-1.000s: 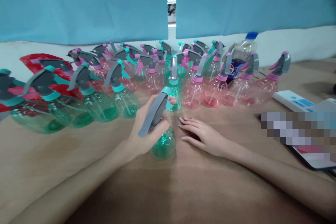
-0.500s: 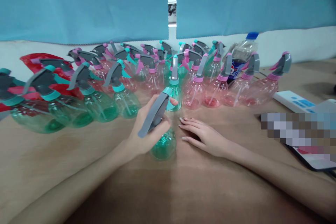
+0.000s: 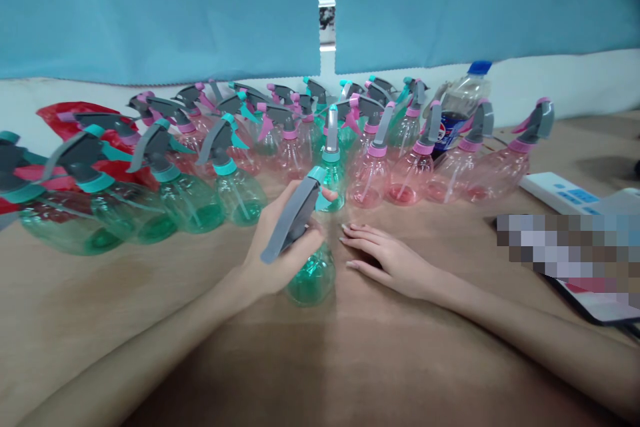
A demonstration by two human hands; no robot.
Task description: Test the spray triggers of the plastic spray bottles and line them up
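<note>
My left hand (image 3: 275, 230) is wrapped round the neck of a green spray bottle (image 3: 311, 278), which stands on the table with its grey and teal spray head tilted up to the right. Its collar and trigger are mostly hidden by my fingers. My right hand (image 3: 387, 257) lies palm down on the table to the right of that bottle, fingers stretched out and holding nothing. Just beyond both hands stands another green spray bottle (image 3: 331, 180) with a teal collar. A pink spray bottle (image 3: 370, 183) is close to its right.
Several green spray bottles (image 3: 193, 203) line the left, with pink ones (image 3: 473, 173) on the right and more behind. At the back right stands a cola bottle (image 3: 467, 97). Red plastic (image 3: 75, 117) lies far left. A white box (image 3: 557, 190) and a blurred-out flat device (image 3: 575, 280) lie right.
</note>
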